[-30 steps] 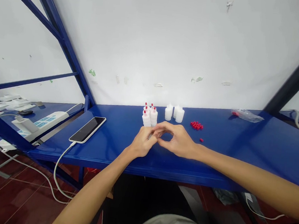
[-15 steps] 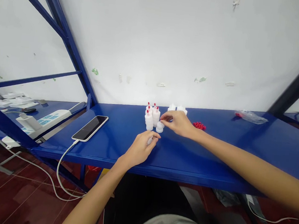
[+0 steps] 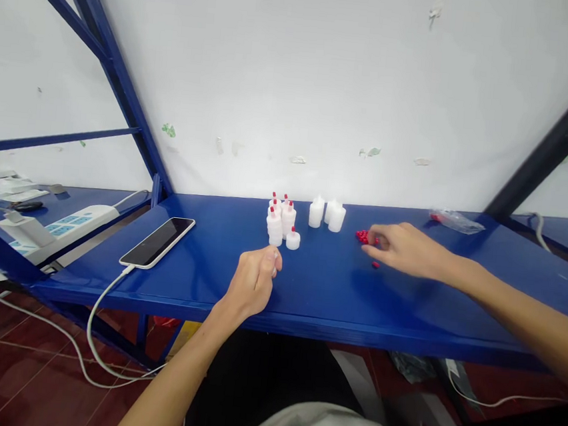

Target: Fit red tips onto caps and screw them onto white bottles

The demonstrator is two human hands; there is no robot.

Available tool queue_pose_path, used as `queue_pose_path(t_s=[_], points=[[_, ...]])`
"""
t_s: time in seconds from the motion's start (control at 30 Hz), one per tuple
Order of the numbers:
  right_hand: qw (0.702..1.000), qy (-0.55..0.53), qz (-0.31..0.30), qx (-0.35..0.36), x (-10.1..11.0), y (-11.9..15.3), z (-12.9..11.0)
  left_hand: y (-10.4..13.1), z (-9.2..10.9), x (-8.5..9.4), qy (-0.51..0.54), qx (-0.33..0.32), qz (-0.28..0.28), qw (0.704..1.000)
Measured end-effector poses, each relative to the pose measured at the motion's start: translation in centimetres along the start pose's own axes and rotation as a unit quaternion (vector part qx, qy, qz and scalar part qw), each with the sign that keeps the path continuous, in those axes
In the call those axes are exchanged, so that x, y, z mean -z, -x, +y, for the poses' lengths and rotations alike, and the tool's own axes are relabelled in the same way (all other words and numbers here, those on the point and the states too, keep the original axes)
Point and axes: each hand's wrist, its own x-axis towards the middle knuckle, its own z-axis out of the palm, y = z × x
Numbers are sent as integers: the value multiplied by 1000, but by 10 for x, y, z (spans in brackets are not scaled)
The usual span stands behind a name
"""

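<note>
My left hand is closed in a fist above the front of the blue table, around a small white plastic piece mostly hidden by the fingers. My right hand is at the pile of small red caps, thumb and forefinger slightly apart over its edge. One loose red cap lies in front of the pile. Beyond my left hand stand several white squeeze bottles with red tips, close together. Next to them is a short white piece with a red tip.
White bottles without red tips stand near the wall. A phone with a charging cable lies at left. At the back right is a clear plastic bag with something red inside. Blue shelf posts rise at the left, beside a power strip.
My right hand has moved right, from the short white piece to the red caps. One cap now lies apart from the pile. My left hand has closed more tightly; the view has shifted slightly.
</note>
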Motion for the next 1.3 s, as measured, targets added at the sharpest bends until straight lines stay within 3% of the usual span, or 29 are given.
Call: queue_pose_path(t_s=[0.1, 0.23, 0.37, 0.47, 0.57, 0.67, 0.8, 0.9, 1.1, 1.3], points=[[999, -17, -2, 37, -16, 20, 23, -1, 3, -4, 25, 23, 16, 999], [997, -32, 0, 77, -30, 21, 24, -3, 10, -11, 42, 31, -38, 998], [986, -146, 19, 81, -26, 6, -19, -5, 11, -14, 72, 60, -56, 994], [942, -318, 49, 91, -26, -5, -67, -5, 9, -14, 64, 76, -56, 994], [892, -432, 24, 128, -31, -11, -107, -4, 7, -14, 76, 65, -61, 993], [859, -489, -19, 151, -35, -13, -130, -3, 5, -13, 118, 62, -60, 989], [836, -532, -12, 131, -36, -10, -138, -3, 2, -12, 186, 71, -34, 979], [833, -534, -1, 143, -37, -8, -138, -3, 0, -12, 217, 68, -35, 973], [870, -461, 55, 169, -46, -9, -137, -2, 1, -9, 229, 54, -60, 970], [854, -474, 95, 194, -51, -15, -140, -4, 4, -12, 265, 66, -12, 962]])
